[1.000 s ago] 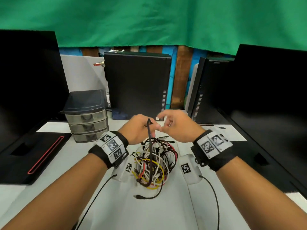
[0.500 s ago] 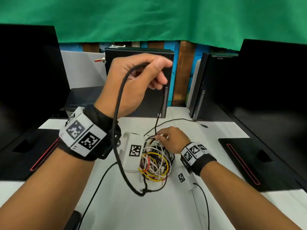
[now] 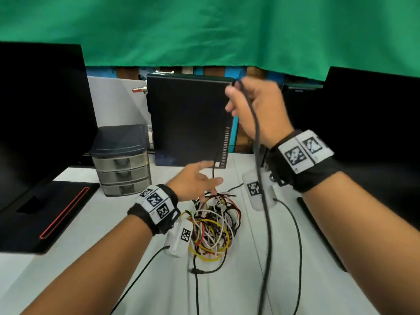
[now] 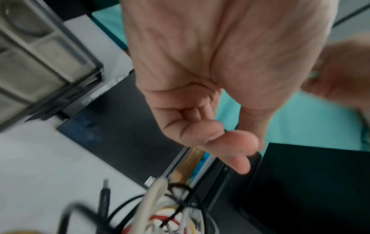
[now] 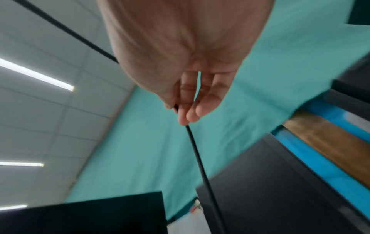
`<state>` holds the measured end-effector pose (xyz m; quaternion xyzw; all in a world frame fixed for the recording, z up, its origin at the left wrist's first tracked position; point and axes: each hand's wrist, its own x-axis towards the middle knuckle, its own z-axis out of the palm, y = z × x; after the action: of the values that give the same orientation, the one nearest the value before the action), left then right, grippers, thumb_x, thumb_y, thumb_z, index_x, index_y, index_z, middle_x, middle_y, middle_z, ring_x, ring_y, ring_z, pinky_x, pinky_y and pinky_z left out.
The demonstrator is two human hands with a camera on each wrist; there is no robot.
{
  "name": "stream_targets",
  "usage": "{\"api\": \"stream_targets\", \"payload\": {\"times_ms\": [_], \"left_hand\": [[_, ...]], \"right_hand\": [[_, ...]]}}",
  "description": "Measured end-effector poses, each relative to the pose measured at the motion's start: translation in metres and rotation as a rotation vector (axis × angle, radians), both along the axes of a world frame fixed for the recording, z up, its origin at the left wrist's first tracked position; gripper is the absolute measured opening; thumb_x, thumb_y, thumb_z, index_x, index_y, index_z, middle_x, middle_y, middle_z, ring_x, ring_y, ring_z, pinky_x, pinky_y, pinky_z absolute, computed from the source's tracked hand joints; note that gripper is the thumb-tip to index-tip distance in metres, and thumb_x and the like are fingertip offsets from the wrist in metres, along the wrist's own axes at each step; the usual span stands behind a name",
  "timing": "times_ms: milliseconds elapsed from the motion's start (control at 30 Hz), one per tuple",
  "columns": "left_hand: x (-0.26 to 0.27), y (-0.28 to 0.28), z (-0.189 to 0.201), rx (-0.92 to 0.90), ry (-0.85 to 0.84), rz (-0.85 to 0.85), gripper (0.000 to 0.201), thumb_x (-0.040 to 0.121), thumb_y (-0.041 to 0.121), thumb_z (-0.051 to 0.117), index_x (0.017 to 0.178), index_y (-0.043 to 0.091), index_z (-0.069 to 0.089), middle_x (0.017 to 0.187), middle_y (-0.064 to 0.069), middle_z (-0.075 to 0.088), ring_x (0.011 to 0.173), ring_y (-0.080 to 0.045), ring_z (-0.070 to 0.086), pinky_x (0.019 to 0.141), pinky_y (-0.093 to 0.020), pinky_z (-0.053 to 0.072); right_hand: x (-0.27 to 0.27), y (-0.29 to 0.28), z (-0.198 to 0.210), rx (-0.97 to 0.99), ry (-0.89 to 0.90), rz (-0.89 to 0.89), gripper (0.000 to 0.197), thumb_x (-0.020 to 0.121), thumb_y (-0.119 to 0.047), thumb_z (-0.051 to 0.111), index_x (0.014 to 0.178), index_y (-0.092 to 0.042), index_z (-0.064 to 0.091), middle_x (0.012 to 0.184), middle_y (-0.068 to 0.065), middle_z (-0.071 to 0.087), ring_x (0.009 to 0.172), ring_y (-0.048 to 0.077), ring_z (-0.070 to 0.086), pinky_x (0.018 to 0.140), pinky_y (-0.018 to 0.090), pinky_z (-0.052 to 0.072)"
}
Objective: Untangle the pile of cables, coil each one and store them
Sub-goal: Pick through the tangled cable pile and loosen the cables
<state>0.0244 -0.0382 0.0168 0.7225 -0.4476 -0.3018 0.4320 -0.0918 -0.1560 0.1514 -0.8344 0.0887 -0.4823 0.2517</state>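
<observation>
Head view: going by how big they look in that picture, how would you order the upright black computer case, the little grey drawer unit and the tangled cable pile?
1. Black computer case, clearly largest.
2. Drawer unit and cable pile look about alike; the pile lies nearer the camera, so I won't rank them.

R hand (image 5: 188, 52) pinches black cable (image 5: 200, 159) btwn thumb & fingertips, green cloth (image 5: 144, 150) behind.

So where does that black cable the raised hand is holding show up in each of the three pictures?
Head: the black cable hangs from the right hand, upper right of centre, down past the wrist.
Left wrist: cannot tell; black leads lie in the cable pile at the bottom, none surely it.
Right wrist: centre, running down from the fingers.
Shared landmark: the green cloth, behind in all three.
</observation>
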Motion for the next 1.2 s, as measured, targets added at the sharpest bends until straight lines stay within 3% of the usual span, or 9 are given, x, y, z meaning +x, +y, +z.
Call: {"api": "stream_targets", "payload": {"times_ms": [167,367,500,667,800,867,967,1067,1200], "left_hand": [[-0.004,-0.026,0.004,0.035,-0.096,0.003,0.025,0.103,0.035,0.050,0.105,0.018,0.068,0.083,-0.002,0.075,0.047,-0.010,0.061,0.041,-0.017,0.040],[0.012,-0.029,0.084,-0.371,-0.106,0.106,0.024,0.105,0.016,0.046,0.099,0.005,0.067,0.078,-0.006,0.069,0.055,-0.008,0.062,0.050,-0.015,0.047],[0.023,-0.018,0.130,-0.545,-0.232,0.091,0.026,0.107,0.020,0.043,0.094,0.022,0.065,0.076,0.006,0.074,0.066,-0.003,0.069,0.061,-0.016,0.047],[0.003,0.007,0.161,-0.728,-0.155,-0.021,0.024,0.106,0.029,0.044,0.098,0.025,0.066,0.079,0.009,0.076,0.082,-0.013,0.073,0.076,-0.025,0.050],[-0.020,0.012,0.152,-0.751,-0.174,-0.093,0.016,0.103,0.023,0.051,0.113,0.021,0.063,0.085,0.001,0.076,0.080,-0.013,0.073,0.072,-0.024,0.052],[-0.023,0.010,0.130,-0.721,-0.144,-0.073,0.028,0.098,0.011,0.061,0.124,0.015,0.052,0.087,-0.011,0.073,0.070,-0.008,0.069,0.064,-0.016,0.050],[-0.013,0.017,0.075,-0.491,-0.193,-0.031,0.024,0.089,0.002,0.071,0.105,0.002,0.053,0.077,-0.012,0.066,0.060,-0.005,0.063,0.058,-0.020,0.050],[-0.002,0.033,0.001,0.095,-0.442,-0.200,0.046,0.078,0.046,0.079,0.100,0.008,0.066,0.095,-0.004,0.068,0.079,-0.002,0.061,0.077,-0.025,0.053],[0.002,0.032,-0.058,0.337,-0.620,-0.278,0.103,0.052,0.085,0.054,0.133,0.022,0.055,0.136,0.003,0.047,0.127,-0.015,0.049,0.110,-0.032,0.039]], "right_hand": [[0.001,0.010,0.042,-0.003,-0.233,-0.020,0.020,0.092,-0.030,0.063,0.083,-0.013,0.067,0.062,0.002,0.068,0.057,0.012,0.068,0.062,0.045,0.058],[-0.011,-0.002,-0.024,0.198,0.341,0.104,0.047,0.085,-0.034,0.079,0.125,-0.026,0.058,0.072,0.010,0.071,0.059,0.019,0.063,0.061,0.042,0.056],[-0.011,-0.005,-0.063,0.264,0.450,0.074,0.078,0.087,-0.039,0.075,0.151,-0.035,0.030,0.069,0.004,0.071,0.062,0.015,0.068,0.063,0.031,0.059],[0.003,-0.006,-0.073,0.340,0.649,0.117,0.028,0.099,-0.043,0.058,0.115,-0.020,0.063,0.077,0.008,0.075,0.060,0.014,0.066,0.058,0.031,0.058],[0.011,0.001,-0.092,0.444,0.887,0.212,0.030,0.105,-0.032,0.050,0.091,-0.013,0.068,0.080,0.007,0.076,0.063,0.014,0.067,0.060,0.028,0.057],[0.013,-0.003,-0.098,0.433,0.774,0.123,0.029,0.105,-0.026,0.048,0.084,-0.014,0.065,0.079,0.008,0.075,0.060,0.011,0.065,0.055,0.025,0.054],[0.010,-0.010,-0.108,0.420,0.567,0.016,0.037,0.105,-0.020,0.046,0.072,-0.014,0.062,0.075,0.012,0.074,0.060,0.014,0.064,0.054,0.023,0.050],[0.001,-0.001,-0.122,0.461,0.755,0.130,0.035,0.105,-0.020,0.047,0.079,-0.009,0.068,0.077,0.010,0.073,0.069,0.016,0.065,0.056,0.022,0.051],[0.003,-0.004,-0.117,0.331,0.377,0.012,0.034,0.099,-0.017,0.050,0.073,-0.015,0.072,0.080,0.004,0.075,0.083,0.019,0.069,0.077,0.036,0.053]]}}
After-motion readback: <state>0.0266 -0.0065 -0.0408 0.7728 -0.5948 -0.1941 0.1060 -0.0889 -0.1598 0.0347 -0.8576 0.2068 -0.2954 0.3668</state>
